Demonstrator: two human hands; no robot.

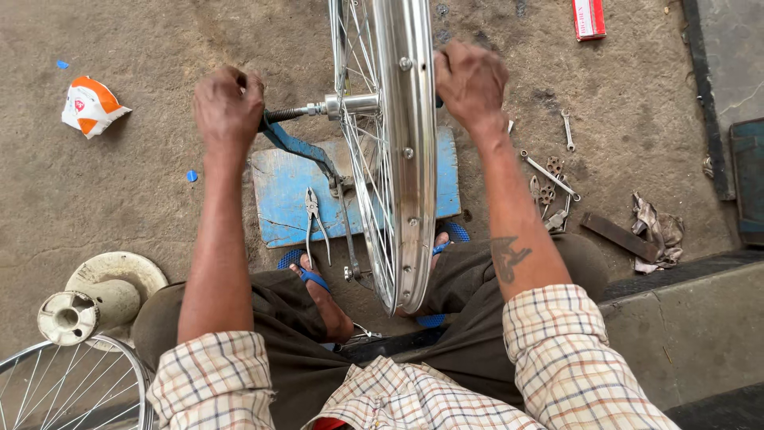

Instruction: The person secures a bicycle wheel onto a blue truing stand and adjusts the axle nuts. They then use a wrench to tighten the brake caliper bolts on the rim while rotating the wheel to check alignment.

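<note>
A shiny bicycle wheel rim (407,175) with thin spokes stands upright in a blue truing stand (298,147) on a blue wooden base (278,195). Its hub and axle (350,105) stick out to the left. My left hand (229,103) is closed around the top of the stand's blue arm by the axle end. On the other side of the rim, my right hand (471,80) is closed at the top of the stand; what it grips is hidden. Pliers (316,219) lie on the blue base between my feet in blue sandals.
Wrenches and small spanners (549,179) lie on the dirt floor to the right, with a metal bar (618,236) and a rag (656,231). Another wheel (72,386) and a white plastic part (99,295) sit at lower left. A crumpled wrapper (90,104) lies at upper left.
</note>
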